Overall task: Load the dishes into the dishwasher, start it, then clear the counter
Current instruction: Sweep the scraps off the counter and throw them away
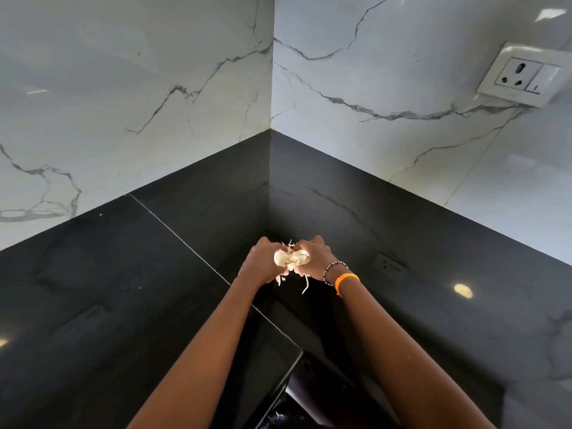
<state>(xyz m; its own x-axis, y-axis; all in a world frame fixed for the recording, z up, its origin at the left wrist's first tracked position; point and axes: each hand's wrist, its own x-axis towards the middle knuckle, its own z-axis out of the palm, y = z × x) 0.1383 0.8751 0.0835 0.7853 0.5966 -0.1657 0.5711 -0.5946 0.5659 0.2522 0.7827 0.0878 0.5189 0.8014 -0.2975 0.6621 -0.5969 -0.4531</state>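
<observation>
Both forearms reach over the counter (93,274) corner, where left hand (263,263) and right hand (314,258) cup pale scraps (291,258) between curled fingers; keep them pressed together, since strands already dangle.

Hiding most of the pale scraps (291,258) between the left hand (263,261) and right hand (312,258); too small and bunched for telling peel from other waste. Curling out of sight beneath the scraps, the fingertips of both hands. Running off the bottom edge, both forearms. Getting cut by the right edge, the wall socket (523,75) high on the right. Running off the left and right edges, the black counter (123,289). Showing only as a dark, shiny, unreadable gap (297,394) below the near counter edge, partly covered by the arms.
</observation>
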